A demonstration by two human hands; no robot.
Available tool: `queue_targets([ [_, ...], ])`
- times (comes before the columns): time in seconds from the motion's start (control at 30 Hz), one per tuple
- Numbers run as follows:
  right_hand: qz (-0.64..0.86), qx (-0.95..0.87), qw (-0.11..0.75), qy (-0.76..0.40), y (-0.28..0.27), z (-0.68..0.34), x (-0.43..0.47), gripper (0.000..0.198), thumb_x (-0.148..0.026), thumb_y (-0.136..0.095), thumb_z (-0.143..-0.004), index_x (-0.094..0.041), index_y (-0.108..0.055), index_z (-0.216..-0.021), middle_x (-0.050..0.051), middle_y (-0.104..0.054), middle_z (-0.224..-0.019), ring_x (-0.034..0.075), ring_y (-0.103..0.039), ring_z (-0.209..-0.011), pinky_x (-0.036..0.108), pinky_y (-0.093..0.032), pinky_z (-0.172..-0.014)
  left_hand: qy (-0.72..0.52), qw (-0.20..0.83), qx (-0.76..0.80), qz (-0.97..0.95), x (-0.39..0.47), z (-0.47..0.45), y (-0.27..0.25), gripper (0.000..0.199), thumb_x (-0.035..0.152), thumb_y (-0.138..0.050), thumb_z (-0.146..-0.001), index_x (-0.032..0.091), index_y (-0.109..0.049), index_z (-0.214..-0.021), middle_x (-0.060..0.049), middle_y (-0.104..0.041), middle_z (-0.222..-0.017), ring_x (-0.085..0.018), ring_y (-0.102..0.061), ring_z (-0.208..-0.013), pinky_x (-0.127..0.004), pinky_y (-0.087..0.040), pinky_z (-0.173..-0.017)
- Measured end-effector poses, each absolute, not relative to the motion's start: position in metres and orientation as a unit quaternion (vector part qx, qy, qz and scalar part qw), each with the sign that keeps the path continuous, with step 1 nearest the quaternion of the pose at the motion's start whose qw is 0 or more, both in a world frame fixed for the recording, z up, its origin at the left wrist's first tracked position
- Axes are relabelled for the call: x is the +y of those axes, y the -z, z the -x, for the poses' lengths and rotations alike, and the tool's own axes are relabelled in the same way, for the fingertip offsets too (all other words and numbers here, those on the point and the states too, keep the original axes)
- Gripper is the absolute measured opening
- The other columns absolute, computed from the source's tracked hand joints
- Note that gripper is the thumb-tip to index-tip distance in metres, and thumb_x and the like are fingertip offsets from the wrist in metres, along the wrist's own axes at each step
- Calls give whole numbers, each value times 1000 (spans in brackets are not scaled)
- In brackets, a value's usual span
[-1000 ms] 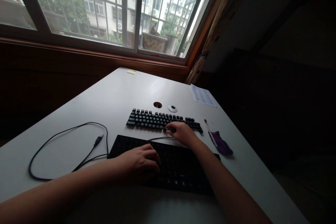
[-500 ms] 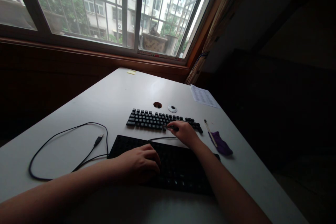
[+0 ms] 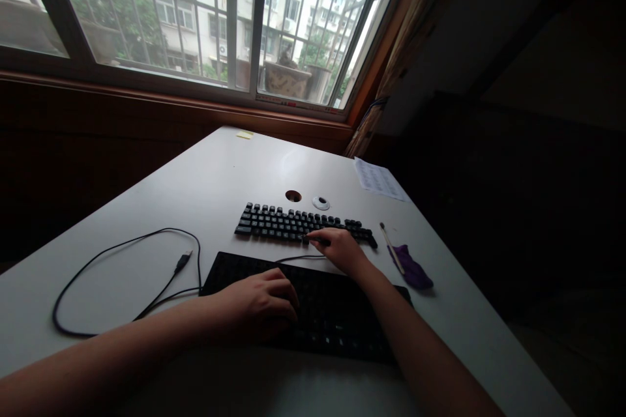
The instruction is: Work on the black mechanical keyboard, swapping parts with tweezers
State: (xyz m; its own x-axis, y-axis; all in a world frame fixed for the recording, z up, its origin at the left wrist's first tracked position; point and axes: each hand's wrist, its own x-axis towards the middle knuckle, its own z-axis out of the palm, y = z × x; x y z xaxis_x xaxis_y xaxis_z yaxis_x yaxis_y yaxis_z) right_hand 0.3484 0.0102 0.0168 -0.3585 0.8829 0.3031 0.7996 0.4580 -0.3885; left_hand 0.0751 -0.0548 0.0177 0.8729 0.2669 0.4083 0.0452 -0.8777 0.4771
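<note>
Loose black keycaps point(image 3: 274, 221) lie in rows on the desk, laid out like a keyboard. At their lower edge, my right hand point(image 3: 337, 247) is closed in a pinch on a keycap point(image 3: 307, 238), thumb and index finger together. Nearer to me lies a black keyboard point(image 3: 337, 313), dark, with small light marks along its front row. My left hand point(image 3: 267, 303) rests over its left half, the fingers bent and closed together. The fingertips are in shadow, so whatever they hold is hidden. My right forearm crosses the keyboard's right end.
A black USB cable point(image 3: 169, 229) loops on the left of the white desk point(image 3: 161, 195). To the right, a thin brush point(image 3: 392, 249) lies against a purple cloth point(image 3: 415, 270). Behind are a cable hole point(image 3: 293, 196), its ring cover point(image 3: 321, 202) and a paper sheet point(image 3: 381, 181).
My right hand has shifted slightly down, and its fingers have straightened a little at the lower keycap row. The left hand stays nearly still on the keyboard.
</note>
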Motion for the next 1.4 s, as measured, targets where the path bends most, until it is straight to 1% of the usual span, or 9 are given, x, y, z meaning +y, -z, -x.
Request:
queue_targets([
  [0.13, 511, -825, 227, -82, -16, -348, 12, 18, -21, -69, -86, -27, -79, -100, 2, -78, -89, 18, -74, -82, 28, -56, -78, -231, 236, 84, -940, -55, -75, -19, 19, 17, -65, -89, 21, -70, -107, -8, -66, -110, -22, -56, -103, -31, -52, -89],
  [0.23, 513, -825, 223, -77, -16, -348, 13, 17, -21, -71, -86, -28, -79, -99, 2, -78, -88, 18, -73, -79, 27, -55, -77, -232, 236, 84, -940, -55, -75, -18, 19, 17, -65, -88, 21, -69, -107, -7, -66, -111, -22, -56, -103, -31, -53, -89],
  [0.33, 516, -823, 227, -73, -16, -346, 13, 15, -23, -71, -86, -28, -79, -98, 2, -79, -90, 19, -74, -82, 29, -56, -79, -240, 232, 84, -939, -55, -75, -18, 19, 17, -66, -88, 21, -70, -106, -8, -66, -110, -22, -56, -103, -31, -53, -88],
  [0.47, 520, -817, 239, -71, -15, -345, 12, 18, -25, -71, -87, -30, -77, -103, 1, -78, -101, 20, -73, -93, 32, -56, -87, -242, 232, 83, -939, -56, -75, -19, 18, 17, -66, -88, 21, -70, -105, -9, -66, -108, -22, -57, -101, -31, -53, -88],
  [0.53, 523, -814, 241, -71, -14, -345, 12, 20, -25, -72, -86, -30, -76, -105, 2, -78, -103, 21, -73, -95, 33, -56, -89, -243, 233, 86, -938, -56, -75, -19, 18, 17, -67, -87, 21, -70, -104, -8, -66, -108, -22, -57, -101, -30, -53, -87],
  [0.9, 536, -808, 231, -77, -12, -343, 13, 17, -25, -73, -84, -29, -77, -100, 2, -78, -101, 22, -73, -94, 34, -56, -88, -240, 236, 83, -938, -55, -75, -18, 17, 16, -66, -87, 20, -69, -104, -7, -67, -110, -22, -56, -101, -31, -52, -88],
  [1.17, 542, -799, 246, -83, -13, -341, 12, 17, -26, -74, -83, -28, -77, -100, 3, -78, -100, 23, -73, -92, 35, -55, -87, -232, 236, 87, -940, -55, -75, -19, 18, 17, -66, -88, 21, -69, -105, -7, -66, -110, -22, -56, -102, -30, -52, -88],
  [1.3, 539, -794, 267, -91, -20, -344, 9, 18, -31, -73, -84, -26, -76, -102, 3, -78, -100, 23, -73, -92, 34, -54, -86, -230, 233, 90, -940, -55, -74, -18, 18, 18, -66, -88, 21, -70, -105, -7, -66, -110, -23, -56, -102, -31, -52, -87],
  [1.4, 550, -774, 298, -99, -32, -349, 2, 22, -40, -67, -89, -23, -75, -99, 5, -77, -94, 22, -71, -83, 32, -53, -77, -234, 232, 90, -940, -55, -74, -19, 20, 18, -67, -88, 21, -70, -107, -7, -66, -111, -23, -56, -104, -30, -53, -86],
])
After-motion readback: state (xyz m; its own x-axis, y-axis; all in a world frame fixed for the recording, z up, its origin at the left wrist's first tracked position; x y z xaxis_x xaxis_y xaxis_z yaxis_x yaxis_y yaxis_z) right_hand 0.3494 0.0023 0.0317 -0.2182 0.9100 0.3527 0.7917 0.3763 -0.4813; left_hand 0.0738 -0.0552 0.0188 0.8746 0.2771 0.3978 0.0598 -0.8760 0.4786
